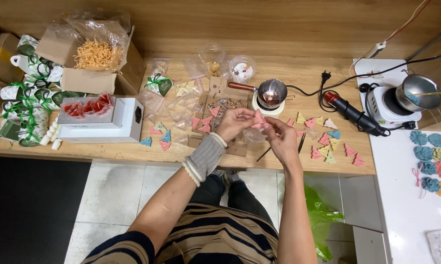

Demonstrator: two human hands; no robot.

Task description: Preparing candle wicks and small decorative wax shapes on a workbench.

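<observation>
Both hands meet over the wooden table [298, 73], just in front of its near edge. My left hand [234, 123], with a grey knitted wrist warmer, and my right hand [280, 138] pinch a small pink tree-shaped piece [258, 120] between their fingertips. Several more tree-shaped pieces in pink, blue, yellow and green lie on the table to the right [330, 142] and to the left [158, 135]. A small metal melting pot [271, 93] with a wooden handle stands on a white base just beyond my hands.
A white box [117, 122] bearing a red tray, a cardboard box of shredded filler [95, 56] and green-ribboned packets [27, 98] fill the left. A black heat tool [352, 113], a hot plate with a pot [401, 100] and coloured flower shapes [433, 161] are at the right.
</observation>
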